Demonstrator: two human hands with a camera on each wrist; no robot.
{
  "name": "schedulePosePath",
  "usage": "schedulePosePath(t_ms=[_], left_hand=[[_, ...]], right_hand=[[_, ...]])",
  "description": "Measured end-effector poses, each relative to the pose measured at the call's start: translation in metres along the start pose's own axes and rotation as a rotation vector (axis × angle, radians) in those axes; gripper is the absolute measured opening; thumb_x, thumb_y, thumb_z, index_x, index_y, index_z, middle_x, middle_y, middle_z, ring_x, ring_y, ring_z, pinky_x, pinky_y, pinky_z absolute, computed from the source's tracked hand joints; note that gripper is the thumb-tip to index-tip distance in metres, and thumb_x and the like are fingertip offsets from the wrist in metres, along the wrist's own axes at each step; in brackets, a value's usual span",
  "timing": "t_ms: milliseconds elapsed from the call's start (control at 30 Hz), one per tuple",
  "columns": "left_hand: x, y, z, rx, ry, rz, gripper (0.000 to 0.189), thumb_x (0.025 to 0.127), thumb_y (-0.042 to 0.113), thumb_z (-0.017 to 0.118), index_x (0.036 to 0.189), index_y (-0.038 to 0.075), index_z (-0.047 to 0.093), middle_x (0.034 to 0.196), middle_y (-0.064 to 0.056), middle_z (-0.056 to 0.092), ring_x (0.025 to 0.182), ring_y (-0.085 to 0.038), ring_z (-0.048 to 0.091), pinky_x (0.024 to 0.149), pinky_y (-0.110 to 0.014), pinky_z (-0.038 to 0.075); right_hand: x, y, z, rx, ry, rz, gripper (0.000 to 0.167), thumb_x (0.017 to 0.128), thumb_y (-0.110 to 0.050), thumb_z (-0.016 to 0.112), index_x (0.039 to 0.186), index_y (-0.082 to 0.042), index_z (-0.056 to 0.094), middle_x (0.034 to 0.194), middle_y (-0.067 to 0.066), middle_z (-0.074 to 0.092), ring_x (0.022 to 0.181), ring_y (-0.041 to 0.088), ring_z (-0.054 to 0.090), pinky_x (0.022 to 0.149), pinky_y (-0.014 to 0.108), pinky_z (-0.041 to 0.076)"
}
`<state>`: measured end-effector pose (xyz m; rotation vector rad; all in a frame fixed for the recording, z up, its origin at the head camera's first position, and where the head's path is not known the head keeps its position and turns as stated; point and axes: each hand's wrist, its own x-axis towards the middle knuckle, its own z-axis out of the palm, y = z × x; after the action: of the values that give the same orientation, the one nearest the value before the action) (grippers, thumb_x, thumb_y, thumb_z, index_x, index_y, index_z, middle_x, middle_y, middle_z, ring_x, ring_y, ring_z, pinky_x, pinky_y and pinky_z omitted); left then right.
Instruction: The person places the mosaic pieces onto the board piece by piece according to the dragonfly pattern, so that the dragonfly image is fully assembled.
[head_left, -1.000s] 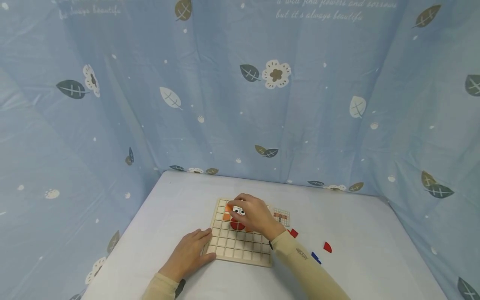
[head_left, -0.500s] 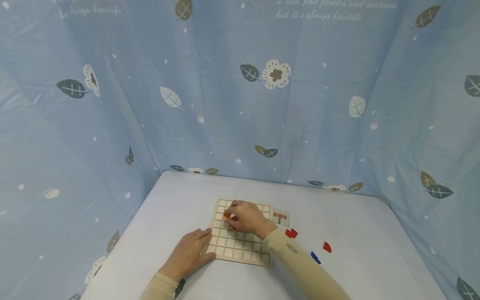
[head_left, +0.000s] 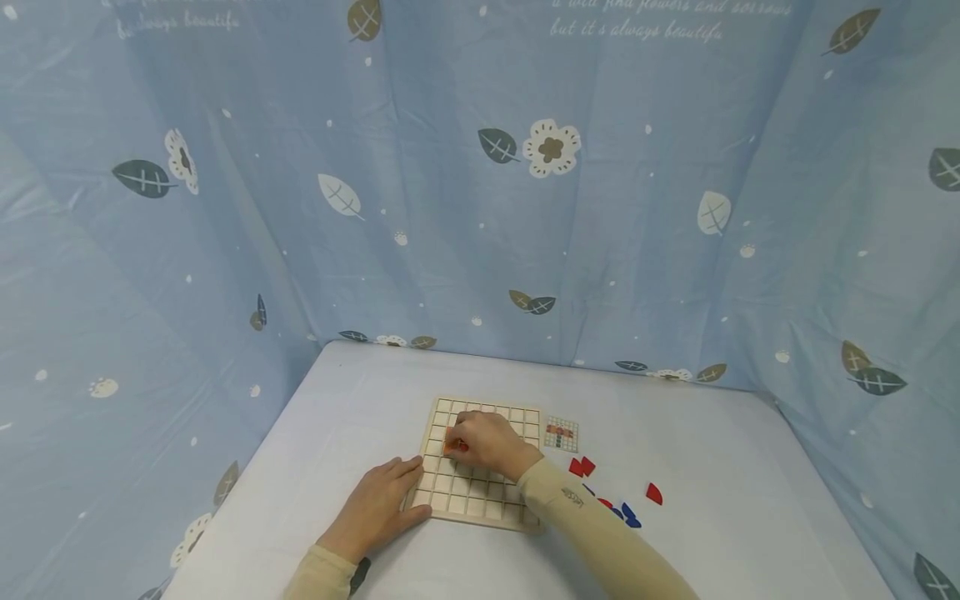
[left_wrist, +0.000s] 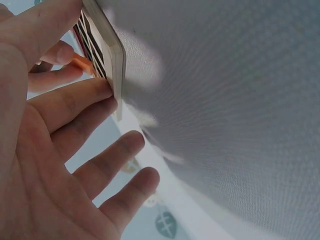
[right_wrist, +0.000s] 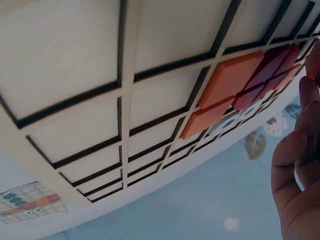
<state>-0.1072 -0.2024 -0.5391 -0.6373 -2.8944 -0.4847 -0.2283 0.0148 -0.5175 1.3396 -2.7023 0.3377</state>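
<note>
My left hand (head_left: pixel 378 508) lies at the near left corner of a wooden grid board (head_left: pixel 465 504), its fingers extended and fingertips touching the edge. Over the left part of the board, my right hand (head_left: pixel 491 442) bends down and pinches an orange tile (left_wrist: pixel 82 64) between thumb and fingers, close above the grid. The right wrist view shows pieces set in the cells: orange tiles (right_wrist: pixel 230 80), dark red tiles (right_wrist: pixel 267 70) and white eye tiles (right_wrist: pixel 222 125). In the head view the right hand hides most of these.
Right of the board lies a small pattern card (head_left: pixel 561 434). Near it are red pieces (head_left: pixel 587 466), with a lone red quarter-round piece (head_left: pixel 654 494) farther right. Several blue pieces (head_left: pixel 630 517) lie beside the right forearm. A blue patterned curtain (head_left: pixel 450 208) hangs behind the table.
My right hand has moved down and toward the near left with the orange tile. As the forearm shifted left, more blue and red pieces came into sight. The left hand stays put.
</note>
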Motion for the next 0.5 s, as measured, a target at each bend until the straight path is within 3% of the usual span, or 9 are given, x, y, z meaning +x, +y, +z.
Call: schedulePosePath(t_ms=[500], left_hand=[[-0.0002, -0.0006, 0.0001, 0.01, 0.012, 0.003, 0.062, 0.088, 0.041, 0.078, 0.13, -0.003, 0.065, 0.138, -0.016, 0.061, 0.125, -0.043, 0.057, 0.103, -0.057, 0.048]], right_hand=[[0.003, -0.0034, 0.0012, 0.011, -0.049, 0.017, 0.007, 0.092, -0.032, 0.077, 0.097, -0.027, 0.079, 0.088, -0.012, 0.066, 0.074, -0.002, 0.053, 0.065, 0.015, 0.05]])
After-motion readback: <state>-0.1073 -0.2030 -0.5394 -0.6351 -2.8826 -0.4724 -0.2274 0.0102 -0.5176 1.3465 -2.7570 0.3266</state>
